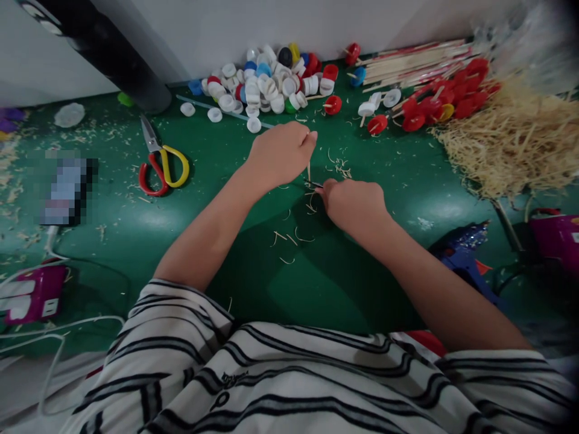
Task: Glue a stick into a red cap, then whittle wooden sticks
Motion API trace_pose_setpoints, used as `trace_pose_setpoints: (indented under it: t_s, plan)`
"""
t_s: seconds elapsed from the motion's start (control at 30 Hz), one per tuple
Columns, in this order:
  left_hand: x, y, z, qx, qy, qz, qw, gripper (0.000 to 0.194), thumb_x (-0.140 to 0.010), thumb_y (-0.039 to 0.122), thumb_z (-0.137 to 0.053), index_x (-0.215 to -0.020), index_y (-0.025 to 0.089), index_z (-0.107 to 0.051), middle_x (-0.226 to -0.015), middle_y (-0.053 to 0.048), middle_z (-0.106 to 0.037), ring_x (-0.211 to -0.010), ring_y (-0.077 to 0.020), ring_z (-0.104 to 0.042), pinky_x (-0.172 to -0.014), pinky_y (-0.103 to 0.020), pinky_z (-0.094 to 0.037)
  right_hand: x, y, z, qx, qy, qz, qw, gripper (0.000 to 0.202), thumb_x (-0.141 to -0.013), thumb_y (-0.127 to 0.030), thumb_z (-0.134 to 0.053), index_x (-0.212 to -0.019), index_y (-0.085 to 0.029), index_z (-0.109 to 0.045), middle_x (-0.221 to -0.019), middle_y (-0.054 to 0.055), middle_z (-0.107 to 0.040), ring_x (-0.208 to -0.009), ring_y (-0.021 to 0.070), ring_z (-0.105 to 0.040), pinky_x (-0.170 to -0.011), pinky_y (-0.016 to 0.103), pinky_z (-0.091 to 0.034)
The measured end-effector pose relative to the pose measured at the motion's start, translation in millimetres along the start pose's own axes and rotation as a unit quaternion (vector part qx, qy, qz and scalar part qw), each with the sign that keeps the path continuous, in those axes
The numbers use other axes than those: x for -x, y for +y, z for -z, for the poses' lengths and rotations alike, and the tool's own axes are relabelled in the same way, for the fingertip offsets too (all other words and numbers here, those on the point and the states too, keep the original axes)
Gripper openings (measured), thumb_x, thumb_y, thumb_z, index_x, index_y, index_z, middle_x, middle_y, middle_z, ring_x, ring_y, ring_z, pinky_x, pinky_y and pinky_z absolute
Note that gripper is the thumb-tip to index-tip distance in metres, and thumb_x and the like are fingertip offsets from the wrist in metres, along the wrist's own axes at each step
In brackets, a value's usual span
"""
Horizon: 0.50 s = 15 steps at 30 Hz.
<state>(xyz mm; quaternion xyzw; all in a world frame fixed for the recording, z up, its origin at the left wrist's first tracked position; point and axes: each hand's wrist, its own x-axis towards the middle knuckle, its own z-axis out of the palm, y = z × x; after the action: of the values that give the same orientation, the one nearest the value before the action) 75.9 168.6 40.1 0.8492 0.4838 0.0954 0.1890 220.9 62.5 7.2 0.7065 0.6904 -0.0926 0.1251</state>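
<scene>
My left hand (284, 152) is closed in a pinch around a thin wooden stick (309, 170), whose end points down toward the table. Just to its right, my right hand (355, 204) is wrapped round a small knife; only its narrow dark blade (313, 182) shows, close to the stick. Whether blade and stick touch, I cannot tell. Curled wood shavings (286, 237) lie on the green table (316, 289) beneath and in front of both hands, with more shavings (340, 166) beyond the right one.
Behind the hands is a heap of bottle caps (271, 84). Red caps on sticks (452, 99), bundled sticks (411, 66) and a shavings pile (515, 138) occupy the right. Scissors (156, 158) and a phone (66, 190) lie left; a blue glue gun (465, 253) sits right.
</scene>
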Motion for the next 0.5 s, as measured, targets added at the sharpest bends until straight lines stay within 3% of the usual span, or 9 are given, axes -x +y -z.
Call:
trace_pose_setpoints:
  t_s: [0.3,0.5]
  plan:
    - [1.6,1.5,2.0,-0.018,-0.005,-0.005,1.0,0.04,-0.109,0.038,-0.041,-0.073,0.023,-0.047,-0.069,-0.007,-0.053,-0.077,-0.0246,-0.062,-0.07,-0.036,-0.038,4.0,-2.0,5.4,0.003,-0.02,0.006,1.0,0.053,-0.113,-0.038,-0.025,-0.126,-0.015,-0.071,-0.106,0.022,-0.08,-0.092,0.0311,-0.076,-0.065,0.035,-0.038]
    - [4.0,3.6,3.5,-0.028,-0.015,-0.006,0.999,0.036,-0.109,0.035,-0.038,-0.076,0.023,-0.047,-0.074,-0.007,-0.056,-0.078,-0.0238,-0.062,-0.072,-0.036,-0.039,4.2,2.1,3.6,0.004,0.031,-0.006,0.999,0.054,-0.114,-0.043,-0.024,-0.126,-0.017,-0.07,-0.099,0.019,-0.079,-0.092,0.0306,-0.076,-0.066,0.033,-0.034]
